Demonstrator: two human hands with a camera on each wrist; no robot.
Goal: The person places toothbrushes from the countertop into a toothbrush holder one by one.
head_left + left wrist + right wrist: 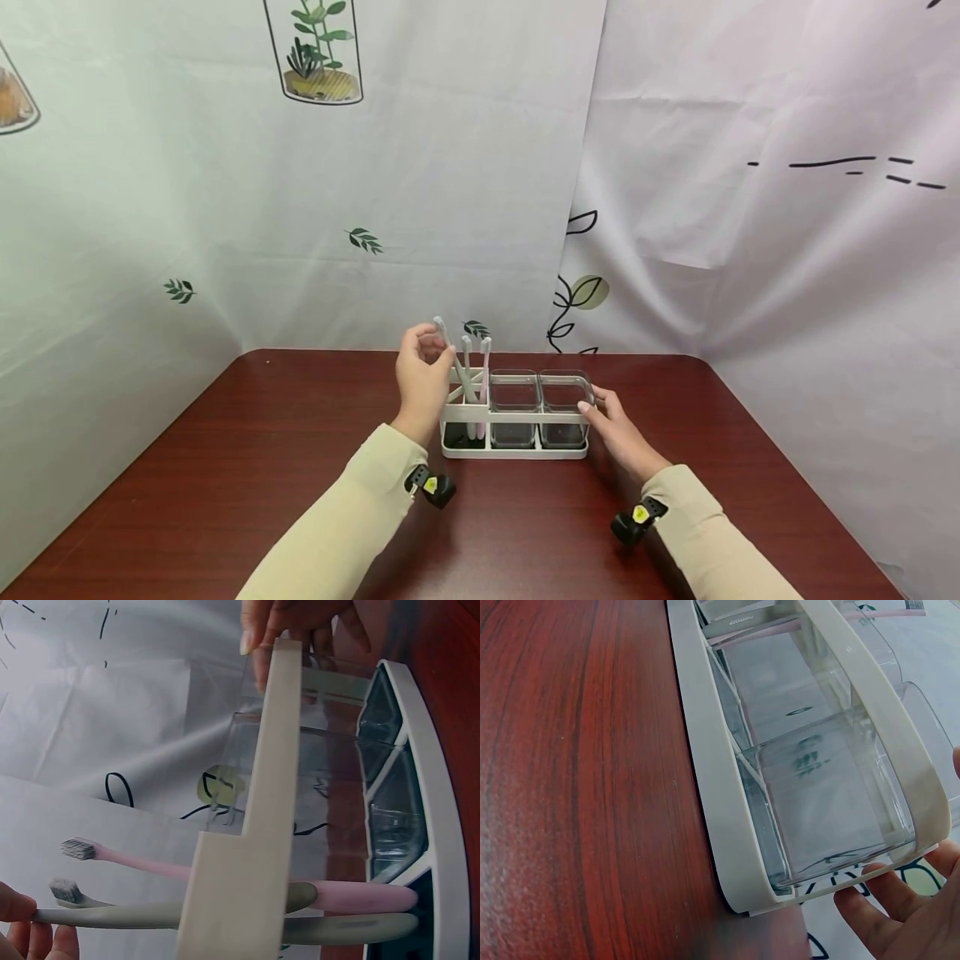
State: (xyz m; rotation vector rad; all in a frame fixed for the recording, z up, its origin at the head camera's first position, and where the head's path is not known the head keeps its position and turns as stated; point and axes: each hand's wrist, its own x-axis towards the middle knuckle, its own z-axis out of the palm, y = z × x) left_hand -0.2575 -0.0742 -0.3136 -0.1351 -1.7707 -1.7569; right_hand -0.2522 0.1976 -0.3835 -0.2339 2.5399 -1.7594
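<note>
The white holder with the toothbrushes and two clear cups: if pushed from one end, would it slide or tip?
The holder is long, low and flat-based on smooth wood, so it probably slides. The right hand braces its end. The clear cups look loose and may rattle; the grey toothbrush pinched by the left hand leans freely.

A dark red wood-grain bench (225, 492) filled the lower part of the head view, its far edge meeting the hanging printed cloths. Right in the middle, toward the back, a white toothbrush caddy (514, 452) sat flat on it, long side facing the camera. The right wrist view showed the caddy's base rim (705, 787) pressed straight onto the grain. Both sleeved forearms lay low over the near half of the bench; whether they touched it was unclear.
</note>
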